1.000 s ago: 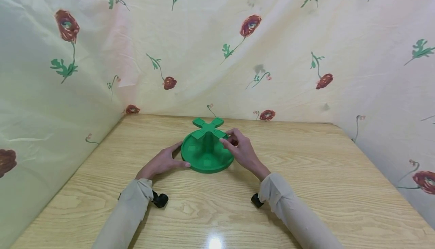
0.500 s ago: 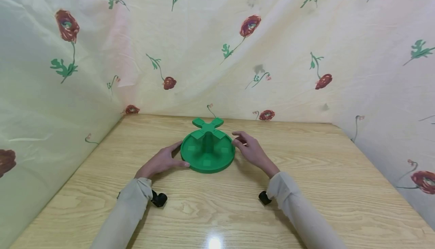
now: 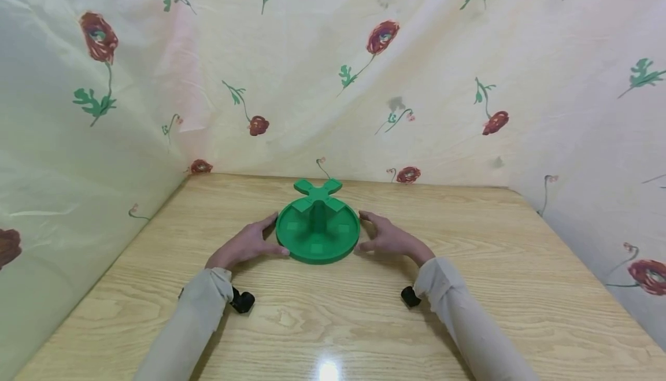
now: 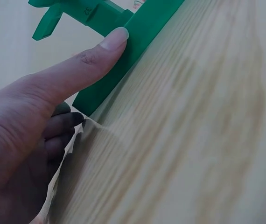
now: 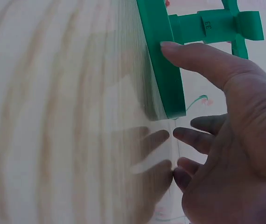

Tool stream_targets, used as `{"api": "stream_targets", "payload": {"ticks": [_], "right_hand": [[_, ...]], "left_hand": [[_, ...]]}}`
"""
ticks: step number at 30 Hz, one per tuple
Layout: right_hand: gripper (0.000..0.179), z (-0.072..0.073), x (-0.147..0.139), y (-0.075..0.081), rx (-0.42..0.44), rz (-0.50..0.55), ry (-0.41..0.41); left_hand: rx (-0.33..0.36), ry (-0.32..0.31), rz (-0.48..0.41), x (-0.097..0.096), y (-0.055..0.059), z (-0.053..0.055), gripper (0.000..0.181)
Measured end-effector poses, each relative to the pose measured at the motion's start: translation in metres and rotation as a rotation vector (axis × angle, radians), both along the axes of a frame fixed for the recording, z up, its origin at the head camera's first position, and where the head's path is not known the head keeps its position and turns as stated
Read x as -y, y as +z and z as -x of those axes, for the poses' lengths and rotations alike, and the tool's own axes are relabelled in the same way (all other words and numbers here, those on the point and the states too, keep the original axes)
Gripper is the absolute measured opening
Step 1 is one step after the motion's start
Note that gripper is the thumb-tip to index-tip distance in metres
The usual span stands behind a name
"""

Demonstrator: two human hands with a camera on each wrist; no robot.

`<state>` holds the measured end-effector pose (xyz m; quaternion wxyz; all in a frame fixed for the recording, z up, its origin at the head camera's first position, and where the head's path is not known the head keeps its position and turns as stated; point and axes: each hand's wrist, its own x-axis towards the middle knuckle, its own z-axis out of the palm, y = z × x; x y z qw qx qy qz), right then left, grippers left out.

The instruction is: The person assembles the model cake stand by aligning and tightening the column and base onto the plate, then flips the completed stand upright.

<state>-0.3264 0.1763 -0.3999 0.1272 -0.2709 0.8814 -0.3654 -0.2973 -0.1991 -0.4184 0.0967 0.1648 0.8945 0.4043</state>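
A green stand (image 3: 318,256) stands upright on the table, with a round rimmed base, a central post and an X-shaped top. My left hand (image 3: 247,246) holds the left side of the base, its thumb against the near rim and its fingers around the outer edge. In the left wrist view the thumb (image 4: 84,70) lies over the base's side. At the right side, my right hand (image 3: 389,236) spreads thumb and fingers around the rim. In the right wrist view its thumb tip overlaps the base's side, while the other fingers are spread away from it; firm contact cannot be made out.
The light wood table (image 3: 333,317) extends around the stand. Flower-printed cloth (image 3: 317,80) hangs behind the table and along both sides. Black wrist devices (image 3: 242,300) are worn at both cuffs.
My right hand has drawn back from beside the X-shaped top, moved right and lowered to the base's right rim, its fingers spreading. The left hand and the stand look almost unmoved.
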Motion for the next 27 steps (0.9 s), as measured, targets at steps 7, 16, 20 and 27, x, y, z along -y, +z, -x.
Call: {"api": "stream_targets", "payload": {"ticks": [7, 16, 20, 27], "right_hand": [[0.101, 0.000, 0.003, -0.001, 0.011, -0.115, -0.024], [0.105, 0.001, 0.008, -0.001, -0.003, -0.187, -0.045], [0.107, 0.002, 0.010, 0.000, 0.010, -0.201, -0.058], [0.109, 0.003, 0.011, 0.001, 0.015, -0.202, -0.051]], "left_hand": [[0.014, -0.030, 0.075, 0.002, 0.004, 0.007, 0.119], [0.003, -0.054, 0.142, 0.000, 0.009, 0.010, 0.122], [0.007, -0.054, 0.132, 0.000, 0.009, 0.010, 0.123], [0.023, -0.047, 0.131, 0.002, 0.007, 0.013, 0.123]]}}
